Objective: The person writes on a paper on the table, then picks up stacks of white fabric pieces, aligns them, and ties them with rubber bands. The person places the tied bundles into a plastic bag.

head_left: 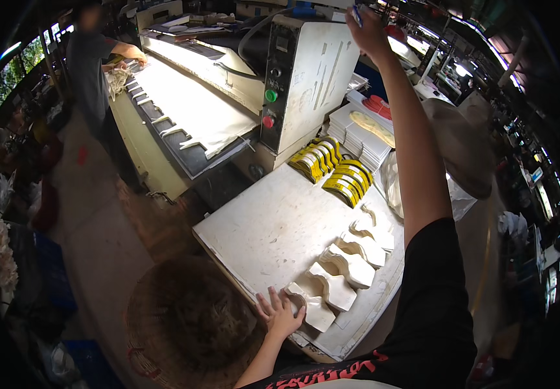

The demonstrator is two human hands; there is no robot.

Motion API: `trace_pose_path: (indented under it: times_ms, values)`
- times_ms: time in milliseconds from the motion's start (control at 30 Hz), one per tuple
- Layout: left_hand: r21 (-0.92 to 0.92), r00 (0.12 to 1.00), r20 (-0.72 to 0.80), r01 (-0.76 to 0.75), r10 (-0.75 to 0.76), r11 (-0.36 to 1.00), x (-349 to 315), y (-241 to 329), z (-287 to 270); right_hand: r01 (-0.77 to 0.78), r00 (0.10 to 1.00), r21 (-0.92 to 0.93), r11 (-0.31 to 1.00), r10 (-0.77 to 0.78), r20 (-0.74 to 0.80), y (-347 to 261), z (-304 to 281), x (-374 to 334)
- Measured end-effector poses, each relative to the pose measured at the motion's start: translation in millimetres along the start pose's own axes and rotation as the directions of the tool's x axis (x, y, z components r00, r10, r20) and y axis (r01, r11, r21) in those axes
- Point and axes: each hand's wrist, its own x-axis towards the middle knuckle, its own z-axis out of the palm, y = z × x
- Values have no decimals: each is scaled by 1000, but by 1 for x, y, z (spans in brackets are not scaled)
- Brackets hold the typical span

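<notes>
At 6 o'clock we've got the left hand [281, 319], palm down, fingers spread at the edge of the bench [254, 227], right by the nearest stack in a row of white cut pieces [354, 270] at 5 o'clock. We have the right hand [365, 31] raised at 1 o'clock, fingers curled round a slim blue item [357, 15] near the control box [322, 74]. Yellow-and-black bundles [350, 183] sit toward 2–3 o'clock; wicker basket [138, 324], 7 o'clock.
</notes>
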Motion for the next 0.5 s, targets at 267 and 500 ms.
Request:
trace_pose_path:
  times_ms: [267,500]
  values:
    - [-44,1000,24,5,-4,999,14,-13,-1,-298,949,205,933,313,-47,-26,40,-9]
    - [-9,999,40,-12,12,1000,18,-10,-10,-430,899,422,798,421,120,-61,51,-58]
